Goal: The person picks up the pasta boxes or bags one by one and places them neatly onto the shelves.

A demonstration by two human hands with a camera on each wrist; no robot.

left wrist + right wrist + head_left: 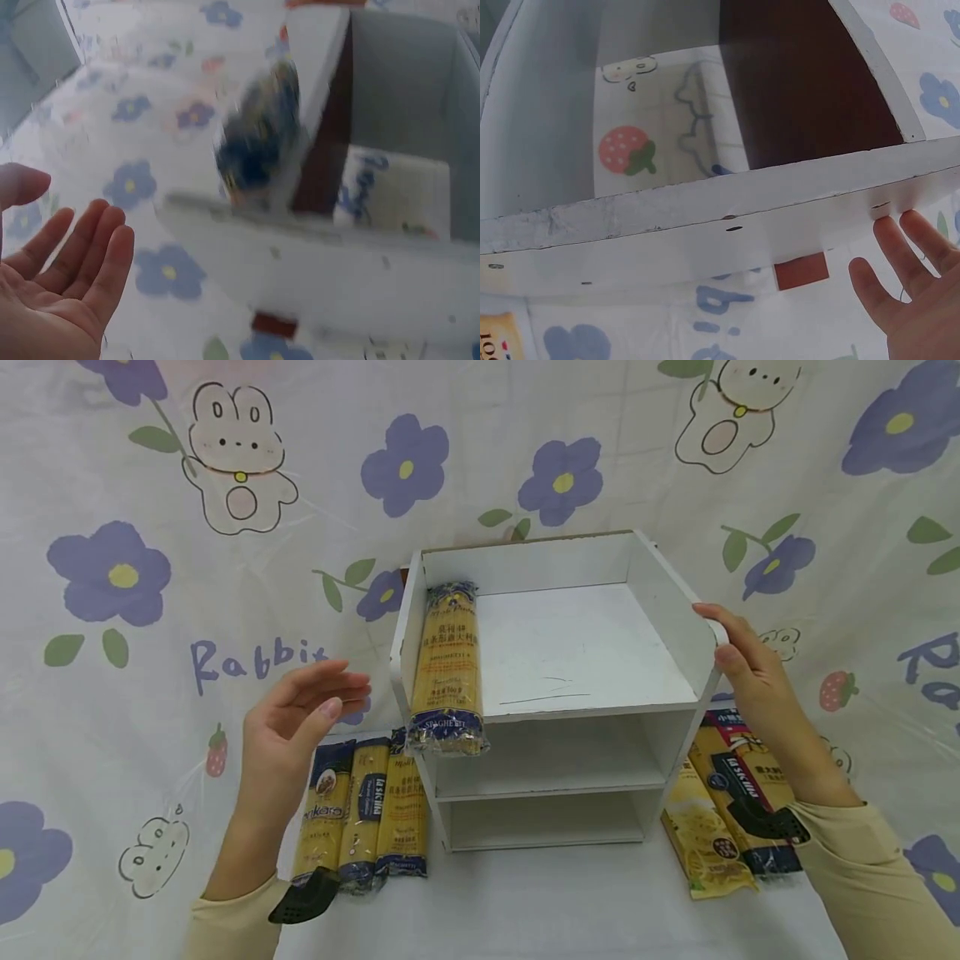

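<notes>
Looking down from the head camera, nearest me are three spaghetti packets (365, 814) lying flat on the bench (555, 902) on my left, and more packets (731, 806) on my right. My left hand (300, 714) hovers with an empty, released grip, fingers straight, just beside the white shelf unit (555, 693). My right hand (738, 664) rests straight fingers on the unit's right side wall, nothing clasped. One spaghetti pack (447, 668) lies on the top tier against the left wall, its near end jutting over the front edge.

I judge that overhang the risk: a nudge to the unit from either hand could tip the pack off.

My left wrist camera shows that jutting end only as a blur (259, 139), and my open palm (60, 292). My right wrist camera misses the pack, showing the fingertips (900, 247) touching the white board from beneath.
</notes>
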